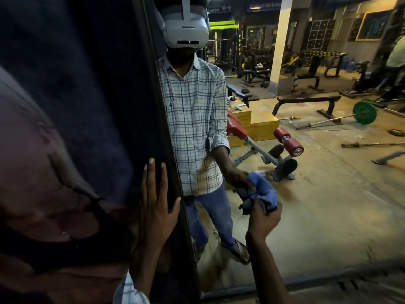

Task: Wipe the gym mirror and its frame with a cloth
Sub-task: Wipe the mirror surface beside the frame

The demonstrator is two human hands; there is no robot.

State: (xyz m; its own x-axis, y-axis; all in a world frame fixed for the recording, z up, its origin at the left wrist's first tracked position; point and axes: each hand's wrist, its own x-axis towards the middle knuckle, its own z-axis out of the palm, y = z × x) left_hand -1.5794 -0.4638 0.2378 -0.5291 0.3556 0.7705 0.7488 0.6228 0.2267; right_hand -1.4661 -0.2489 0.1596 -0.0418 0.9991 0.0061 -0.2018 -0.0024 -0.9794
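Observation:
The gym mirror (317, 194) fills the right of the view and reflects the gym floor and a person in a checked shirt. Its dark frame (168, 128) runs as a tall vertical strip down the middle. My left hand (156, 198) lies flat on that frame with straight fingers, thumb out toward the glass. My right hand (264, 220) grips a bunched blue cloth (262, 197) and holds it against the lower part of the glass, just right of the frame. The cloth's reflection meets it there.
Left of the frame stands a dark wall panel (87, 95) with a pinkish worn patch (32, 172) low down. A dark ledge (328, 284) runs along the mirror's bottom edge. Benches and a barbell show only as reflections.

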